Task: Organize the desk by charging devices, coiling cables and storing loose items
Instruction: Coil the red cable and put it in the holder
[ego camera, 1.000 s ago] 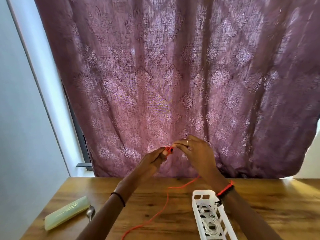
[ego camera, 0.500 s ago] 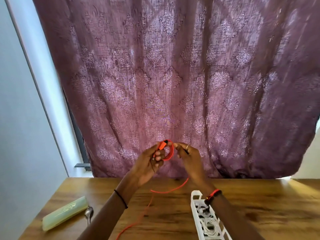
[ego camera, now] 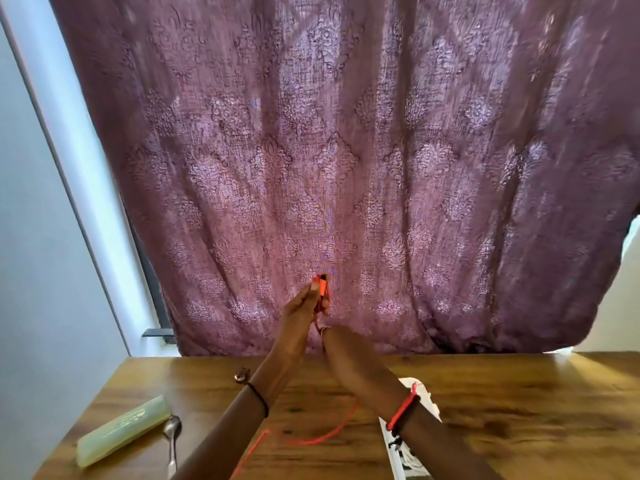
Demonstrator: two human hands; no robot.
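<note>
Hands meet, raised above a wooden table (ego camera: 519, 403). The left hand (ego camera: 302, 315) grips a small coil of orange cable (ego camera: 324, 291), thumb and fingers curled round the loops, with the plug end pointing up. The right hand (ego camera: 343, 346) sits just below and beside it, back toward the camera. 1 strand drops from the coil toward its fingers, but whether they pinch it cannot be told. The loose rest of the cable trails onto the table between the 2 forearms. A white basket (ego camera: 393, 455) holding white cords lies under the right forearm. A pale green case (ego camera: 124, 429) and a spoon (ego camera: 172, 433) lie just beside each other near the table's left edge. A purple patterned curtain (ego camera: 346, 133) hangs behind.
</note>
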